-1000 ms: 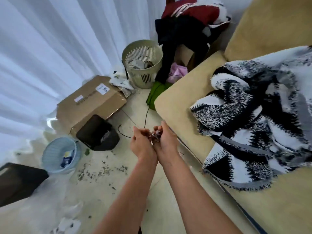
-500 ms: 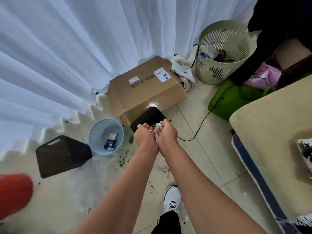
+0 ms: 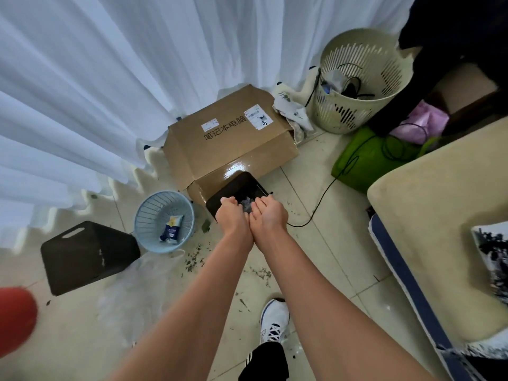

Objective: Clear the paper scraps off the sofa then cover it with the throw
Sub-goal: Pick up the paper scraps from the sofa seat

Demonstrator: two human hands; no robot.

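Hands: left hand (image 3: 233, 218) and right hand (image 3: 270, 215) are parting, fingers loosely spread.
Scraps: paper scraps (image 3: 246, 204) are lying between the palms over the black bin (image 3: 247, 188).

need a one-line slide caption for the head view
Both hands, left and right, open over the black bin, releasing paper scraps.

Both bare forearms reach forward and down, converging until the wrists nearly touch. The left hand (image 3: 233, 215) and right hand (image 3: 268, 214) sit side by side, palms turned up, fingers spread apart and cupped loosely.
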